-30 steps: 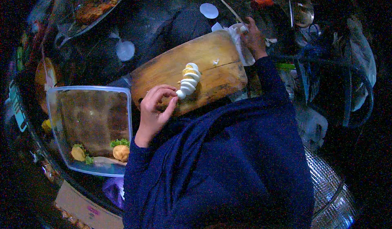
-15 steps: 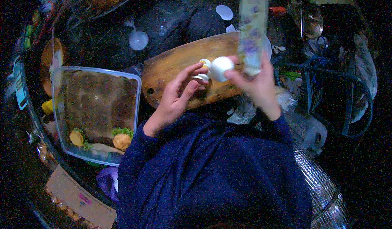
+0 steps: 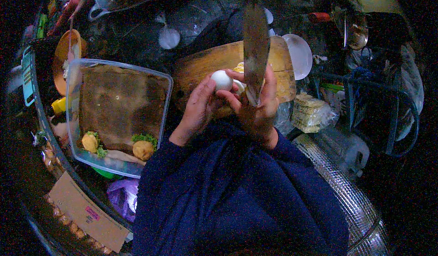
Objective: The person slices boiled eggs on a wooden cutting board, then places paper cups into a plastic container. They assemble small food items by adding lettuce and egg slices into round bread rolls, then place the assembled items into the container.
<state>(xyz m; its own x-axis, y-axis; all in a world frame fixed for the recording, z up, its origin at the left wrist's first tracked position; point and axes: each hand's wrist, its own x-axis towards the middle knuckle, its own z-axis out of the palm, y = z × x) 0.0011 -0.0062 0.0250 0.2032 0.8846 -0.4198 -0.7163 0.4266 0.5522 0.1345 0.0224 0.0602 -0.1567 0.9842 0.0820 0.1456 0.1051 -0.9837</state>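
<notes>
A whole peeled white egg (image 3: 222, 80) sits in the fingers of my left hand (image 3: 198, 108), which are closed round it. My right hand (image 3: 260, 108) grips a wide-bladed knife (image 3: 256, 51), its blade standing up and pointing away from me. The thumb and fingertips of that hand reach across to the egg's right side. Both hands are over the near part of a wooden cutting board (image 3: 196, 63). Cut egg with yellow yolk (image 3: 239, 67) lies on the board behind my fingers, partly hidden by the blade and my right hand.
Left of the board stands a clear plastic tub (image 3: 169, 101) holding two filled buns (image 3: 143, 150) with lettuce. A white plate (image 3: 299, 56) is at the board's right end. Nearer, a plastic bag of pale flat slices (image 3: 312, 112) lies beside a silvery quilted bag (image 3: 340, 187).
The egg has moved left from my right fingers into my left hand. My right hand and the knife have come left, the blade now seen narrower and darker. The view has shifted slightly.
</notes>
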